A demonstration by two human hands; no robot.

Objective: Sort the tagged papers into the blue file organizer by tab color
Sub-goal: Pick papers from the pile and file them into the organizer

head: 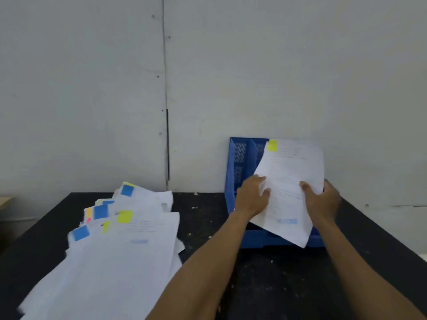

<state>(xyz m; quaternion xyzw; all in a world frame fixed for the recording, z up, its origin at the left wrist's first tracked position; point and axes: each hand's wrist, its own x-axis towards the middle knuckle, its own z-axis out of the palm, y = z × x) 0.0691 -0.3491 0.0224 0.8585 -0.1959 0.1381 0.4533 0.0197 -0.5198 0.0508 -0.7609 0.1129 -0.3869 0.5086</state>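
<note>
Both hands are holding one white paper (288, 181) up over the blue file organizer (240, 162). The left hand (253, 197) is pinching the paper's left edge, with the thumb lying on the front. The right hand (323, 199) is gripping the right edge, with the thumb on the front and the fingers curling round behind. The paper is leaning a little, and its yellow tab (272, 145) is sitting on the top corner, above the left hand. The organizer is standing right behind and under the hands, on the black desk (277, 285), close to the grey wall (231, 77). Its slots are showing just past the left hand. I cannot tell which slot the paper is over. Well off to the left of the left hand, a messy pile of papers (120, 250) is lying on the desk. Blue, yellow, orange and pink tabs are peeking out at the pile's far end
</note>
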